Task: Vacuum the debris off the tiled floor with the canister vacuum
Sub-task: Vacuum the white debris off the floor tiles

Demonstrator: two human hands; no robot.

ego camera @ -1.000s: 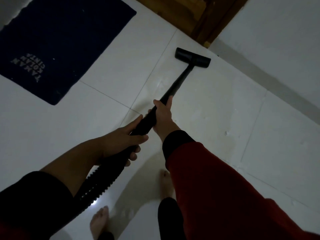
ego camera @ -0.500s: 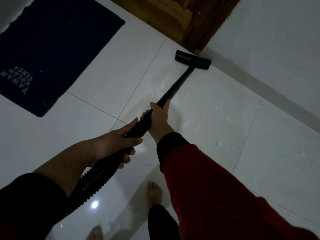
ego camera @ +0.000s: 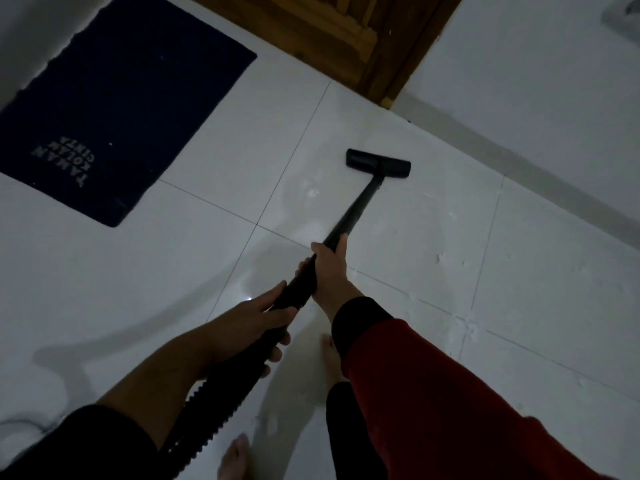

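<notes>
Nearest the camera, two bare feet (ego camera: 330, 355) stand on the glossy white tiled floor (ego camera: 173, 271), beside the black ribbed vacuum hose (ego camera: 207, 420) that climbs from the lower left. The left hand (ego camera: 256, 323) wraps its fingers round the thick black handle end where the hose joins the wand. Just beyond it, the right hand (ego camera: 329, 268), in a red sleeve with a black cuff (ego camera: 360, 320), grips the slim black vacuum wand (ego camera: 360, 206). The wand's long axis runs from lower left to upper right, pointing away toward the wall. Its flat black floor nozzle (ego camera: 378, 163) lies crosswise on the tile. Pale debris specks (ego camera: 440, 258) lie right of the wand. Left of the nozzle lies a dark blue lettered mat (ego camera: 121, 109); beyond the nozzle stands a brown wooden door (ego camera: 346, 32).
</notes>
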